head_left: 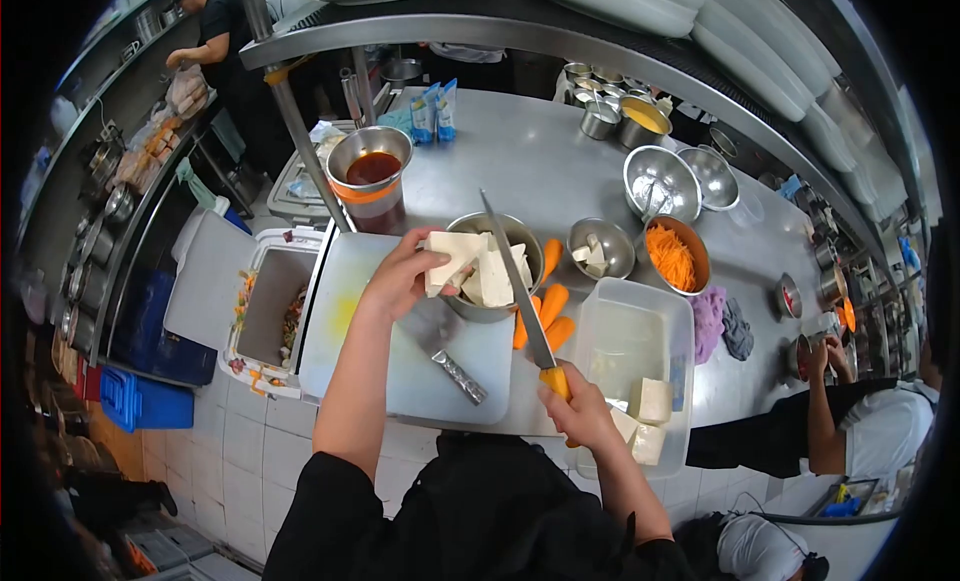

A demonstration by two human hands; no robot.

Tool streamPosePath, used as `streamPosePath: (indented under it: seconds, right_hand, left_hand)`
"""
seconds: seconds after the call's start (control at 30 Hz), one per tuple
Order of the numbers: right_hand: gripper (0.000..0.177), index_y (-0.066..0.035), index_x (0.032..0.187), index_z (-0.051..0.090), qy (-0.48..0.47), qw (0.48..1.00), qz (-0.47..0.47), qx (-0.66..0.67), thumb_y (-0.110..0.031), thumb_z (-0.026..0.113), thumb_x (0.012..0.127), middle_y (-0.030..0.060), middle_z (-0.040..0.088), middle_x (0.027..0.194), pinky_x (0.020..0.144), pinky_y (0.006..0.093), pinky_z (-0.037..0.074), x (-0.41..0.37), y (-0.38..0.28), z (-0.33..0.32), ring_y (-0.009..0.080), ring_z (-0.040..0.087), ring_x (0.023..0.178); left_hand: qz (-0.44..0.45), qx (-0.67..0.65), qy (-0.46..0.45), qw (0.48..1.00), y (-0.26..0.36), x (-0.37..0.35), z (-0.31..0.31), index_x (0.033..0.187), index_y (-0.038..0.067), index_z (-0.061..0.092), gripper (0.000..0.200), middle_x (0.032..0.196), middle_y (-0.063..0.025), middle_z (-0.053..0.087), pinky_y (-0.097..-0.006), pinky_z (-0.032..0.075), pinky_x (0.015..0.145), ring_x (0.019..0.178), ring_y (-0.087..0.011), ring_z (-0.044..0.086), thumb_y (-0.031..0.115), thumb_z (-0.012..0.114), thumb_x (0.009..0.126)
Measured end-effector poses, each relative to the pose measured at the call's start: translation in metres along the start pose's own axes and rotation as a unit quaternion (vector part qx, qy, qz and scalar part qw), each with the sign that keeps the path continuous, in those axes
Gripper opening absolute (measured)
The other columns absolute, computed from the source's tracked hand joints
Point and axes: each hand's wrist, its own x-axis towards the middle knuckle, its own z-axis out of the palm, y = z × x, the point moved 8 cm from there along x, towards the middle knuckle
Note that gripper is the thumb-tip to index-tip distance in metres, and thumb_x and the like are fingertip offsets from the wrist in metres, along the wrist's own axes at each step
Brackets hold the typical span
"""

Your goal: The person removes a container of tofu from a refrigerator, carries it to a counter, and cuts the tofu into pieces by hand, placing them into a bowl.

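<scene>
My left hand [405, 273] grips a white block of tofu [453, 256] at the near left rim of a metal pot [533, 243]. Cut white pieces [497, 279] fill the pot. In my right hand [580, 409] is a long knife [520, 296] with a yellow handle, its blade pointing up and away across the pot. Below the pot, a cleaver [460, 376] with a wrapped handle lies on the white cutting board [400, 391]. To the right, a clear plastic tub [640, 316] holds liquid and several tofu blocks [652, 401], partly behind my right hand.
Carrots [556, 303] lie between pot and tub. Beyond are a bowl of white pieces [600, 249], a pot of shredded carrot [672, 256] and a container of red-brown liquid [372, 169]. An open scrap bin [270, 301] stands left. A co-worker [850, 421] works at right; a shelf rail [560, 36] crosses above.
</scene>
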Motion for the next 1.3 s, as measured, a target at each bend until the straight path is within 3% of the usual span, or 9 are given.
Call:
streamPosePath:
  seconds: [0.13, 0.33, 0.87, 0.93, 1.07, 1.17, 1.23, 1.27, 1.3]
  right_hand:
    - [0.05, -0.006, 0.131, 0.048, 0.018, 0.996, -0.034, -0.079, -0.032, 0.062, 0.091, 0.0236, 0.066, 0.092, 0.077, 0.0414, 0.051, -0.006, -0.018, -0.001, 0.0428, 0.065, 0.088]
    - [0.049, -0.005, 0.13, 0.049, 0.045, 0.989, -0.103, -0.1, -0.033, 0.061, 0.091, 0.0256, 0.066, 0.097, 0.079, 0.0448, 0.051, -0.006, -0.021, 0.002, 0.0446, 0.063, 0.091]
    - [0.048, -0.006, 0.13, 0.045, 0.011, 0.99, -0.059, -0.129, -0.034, 0.055, 0.092, 0.0287, 0.064, 0.097, 0.082, 0.0499, 0.048, 0.003, -0.013, 0.019, 0.0484, 0.06, 0.093]
    - [0.05, -0.006, 0.131, 0.046, 0.002, 0.987, -0.061, -0.15, -0.035, 0.057, 0.092, 0.0278, 0.065, 0.095, 0.077, 0.0462, 0.05, 0.006, -0.009, 0.023, 0.0454, 0.063, 0.09]
    - [0.049, -0.006, 0.13, 0.046, -0.018, 0.988, -0.044, -0.147, -0.036, 0.056, 0.092, 0.0284, 0.064, 0.094, 0.079, 0.0475, 0.049, 0.009, 0.0, 0.029, 0.0461, 0.062, 0.09]
    - [0.049, -0.007, 0.13, 0.046, -0.01, 0.987, -0.065, -0.144, -0.036, 0.056, 0.092, 0.0243, 0.064, 0.083, 0.069, 0.0444, 0.052, 0.011, 0.0, 0.029, 0.04, 0.066, 0.077]
    - [0.042, -0.005, 0.124, 0.048, -0.039, 0.994, -0.032, -0.099, -0.031, 0.056, 0.092, 0.0141, 0.06, 0.069, 0.052, 0.0348, 0.05, 0.011, 0.001, 0.031, 0.0252, 0.061, 0.055]
    - [0.042, -0.005, 0.124, 0.048, -0.038, 0.994, -0.031, -0.098, -0.031, 0.056, 0.092, 0.0141, 0.06, 0.069, 0.052, 0.0348, 0.05, 0.01, -0.003, 0.029, 0.0252, 0.061, 0.055]
    - [0.035, -0.004, 0.117, 0.049, -0.091, 0.996, 0.011, -0.002, -0.028, 0.056, 0.093, 0.0092, 0.056, 0.065, 0.047, 0.0301, 0.045, 0.008, -0.001, 0.033, 0.0186, 0.056, 0.049]
  left_hand:
    - [-0.051, -0.013, -0.091, 0.995, -0.008, 0.015, 0.006, 0.129, 0.002, 0.041, 0.047, 0.119, -0.0153, 0.056, -0.0412, 0.06, 0.07, 0.105, -0.0295, 0.064, 0.006, 0.06, 0.086]
    - [-0.087, -0.016, -0.1, 0.991, -0.008, 0.019, 0.018, 0.13, 0.003, 0.047, 0.047, 0.119, -0.0157, 0.059, -0.0409, 0.059, 0.066, 0.1, -0.027, 0.065, 0.004, 0.058, 0.085]
    - [-0.095, 0.027, -0.107, 0.989, -0.006, 0.009, 0.022, 0.131, 0.002, 0.043, 0.048, 0.116, -0.0118, 0.058, -0.0358, 0.06, 0.069, 0.1, -0.0223, 0.064, 0.006, 0.06, 0.086]
    - [-0.08, 0.054, -0.13, 0.987, -0.005, 0.006, 0.024, 0.133, 0.003, 0.04, 0.051, 0.12, -0.0128, 0.056, -0.0363, 0.06, 0.072, 0.105, -0.0234, 0.062, 0.006, 0.06, 0.085]
    - [-0.082, 0.066, -0.13, 0.986, -0.006, 0.002, 0.024, 0.137, 0.003, 0.04, 0.055, 0.126, -0.0144, 0.053, -0.0392, 0.059, 0.073, 0.11, -0.0248, 0.059, 0.004, 0.057, 0.085]
    - [-0.096, 0.031, -0.137, 0.985, -0.01, 0.004, 0.024, 0.139, 0.004, 0.037, 0.058, 0.125, -0.0145, 0.053, -0.0409, 0.059, 0.074, 0.11, -0.026, 0.059, 0.004, 0.057, 0.085]
    - [-0.096, 0.002, -0.131, 0.987, -0.012, 0.004, 0.02, 0.14, 0.003, 0.035, 0.058, 0.124, -0.014, 0.053, -0.0421, 0.059, 0.074, 0.108, -0.0269, 0.06, 0.003, 0.057, 0.085]
    - [-0.098, 0.003, -0.132, 0.986, -0.011, 0.004, 0.019, 0.14, 0.003, 0.035, 0.058, 0.124, -0.014, 0.053, -0.0421, 0.059, 0.074, 0.108, -0.0269, 0.06, 0.003, 0.057, 0.085]
    - [-0.124, 0.022, -0.119, 0.985, -0.013, 0.002, 0.017, 0.14, 0.002, 0.034, 0.059, 0.123, -0.015, 0.053, -0.0423, 0.059, 0.073, 0.107, -0.0265, 0.061, 0.004, 0.057, 0.086]
